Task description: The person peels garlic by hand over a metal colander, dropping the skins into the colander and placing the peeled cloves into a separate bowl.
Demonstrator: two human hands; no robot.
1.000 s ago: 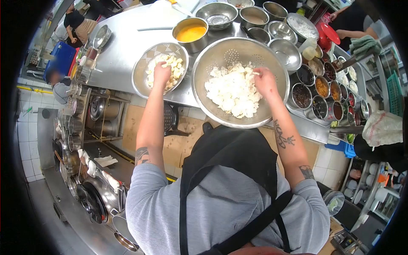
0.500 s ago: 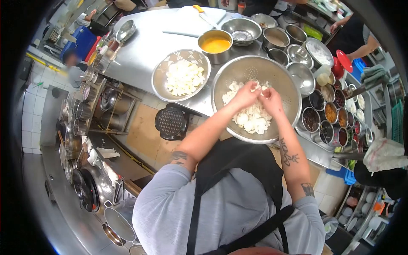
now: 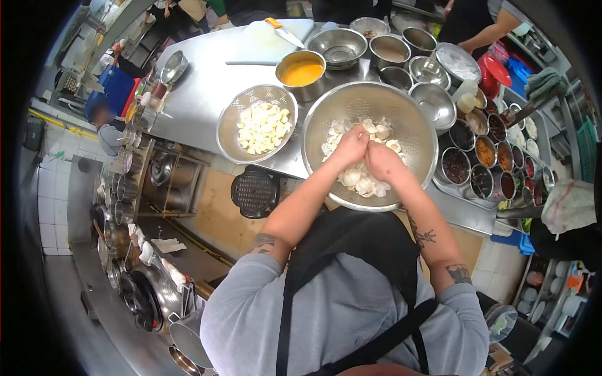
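A large steel colander (image 3: 419,119) stands at the counter's near edge, with unpeeled garlic (image 3: 364,178) and loose papery skins inside. Over it, my left hand (image 3: 351,147) and my right hand (image 3: 384,161) meet with bent, closed fingers. They pinch a piece of garlic between them, which the fingers mostly hide. To the left, a smaller perforated colander (image 3: 227,120) holds pale, peeled garlic cloves (image 3: 263,128). Just behind the two colanders is a steel pot (image 3: 306,93) of orange-yellow liquid.
A knife with an orange handle (image 3: 283,31) lies on a white cutting board (image 3: 254,47). Steel bowls (image 3: 433,103) crowd the right of the colander, beside several ingredient pots (image 3: 456,166). A black stool (image 3: 254,193) stands below the counter. Co-workers are at the far side.
My hands have come closer together and lower in the colander, the right one turning inward. The view has shifted slightly. Across the counter, a co-worker at the right has moved.
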